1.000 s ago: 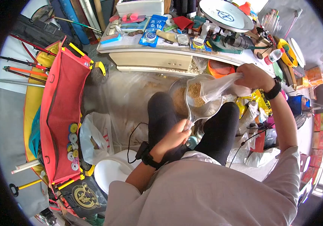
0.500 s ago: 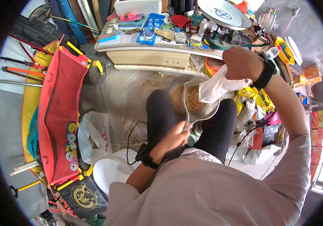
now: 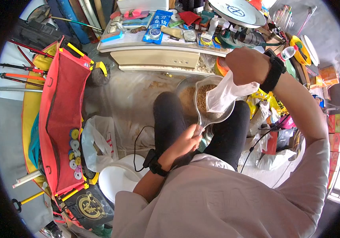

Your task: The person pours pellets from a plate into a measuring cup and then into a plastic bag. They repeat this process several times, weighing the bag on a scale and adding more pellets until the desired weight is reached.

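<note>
My left hand (image 3: 185,143) is closed round the handle of a clear, round scoop (image 3: 205,119). Brown granules (image 3: 202,92) lie in the scoop, which is over my knees. Above its right side, my right hand (image 3: 248,66) grips the top of a translucent white plastic bag (image 3: 226,93). The bag's lower end hangs inside the scoop's rim and hides part of the granules; its contents cannot be made out. Partly behind the scoop, a wide bowl (image 3: 184,82) with brown material in it stands on the floor.
A cluttered workbench (image 3: 154,55) stands ahead, with a round scale pan (image 3: 237,14) on it. At left is a long red bag (image 3: 65,127) with coloured spools. A white bucket (image 3: 116,182) stands by my left elbow. Yellow packets (image 3: 271,103) and a black cable (image 3: 253,148) are at right.
The plastic bag and my right hand have shifted slightly left, so the bag covers more of the granules. The scoop has moved slightly up and right in view.
</note>
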`<state>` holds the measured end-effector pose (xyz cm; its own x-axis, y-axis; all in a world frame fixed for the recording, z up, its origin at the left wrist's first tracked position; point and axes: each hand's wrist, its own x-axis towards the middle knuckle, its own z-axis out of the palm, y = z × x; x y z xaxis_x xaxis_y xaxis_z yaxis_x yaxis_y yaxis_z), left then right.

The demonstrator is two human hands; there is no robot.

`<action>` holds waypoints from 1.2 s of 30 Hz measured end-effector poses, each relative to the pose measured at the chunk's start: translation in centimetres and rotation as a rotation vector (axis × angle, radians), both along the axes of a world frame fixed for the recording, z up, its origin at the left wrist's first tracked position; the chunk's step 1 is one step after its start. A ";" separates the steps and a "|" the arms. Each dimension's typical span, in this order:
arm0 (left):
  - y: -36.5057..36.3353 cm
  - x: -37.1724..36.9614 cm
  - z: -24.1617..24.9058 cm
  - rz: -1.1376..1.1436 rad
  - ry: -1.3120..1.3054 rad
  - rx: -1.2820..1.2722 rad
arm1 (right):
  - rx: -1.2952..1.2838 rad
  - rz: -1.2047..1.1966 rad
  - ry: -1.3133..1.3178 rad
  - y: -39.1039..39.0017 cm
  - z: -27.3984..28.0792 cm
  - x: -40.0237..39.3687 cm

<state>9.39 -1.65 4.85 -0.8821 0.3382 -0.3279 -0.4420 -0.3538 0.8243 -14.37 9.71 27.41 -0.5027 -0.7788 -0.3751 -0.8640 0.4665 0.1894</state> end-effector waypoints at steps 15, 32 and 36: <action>-0.8 -0.1 0.0 0.016 -0.033 0.012 | 0.038 -0.149 -0.149 1.6 0.1 -2.5; -4.8 -3.0 2.3 0.118 -0.014 -0.066 | -1.167 -0.918 -1.071 21.2 -30.2 -13.0; -5.9 -4.0 3.0 0.153 -0.053 -0.143 | -0.316 -0.007 -0.199 22.8 -41.3 -13.4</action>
<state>5.43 -7.53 7.82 -0.8999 0.1485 -0.4100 -0.4360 -0.3008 0.8482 -27.72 32.52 -13.85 -0.4499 -0.8685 -0.2078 -0.8661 0.4811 -0.1358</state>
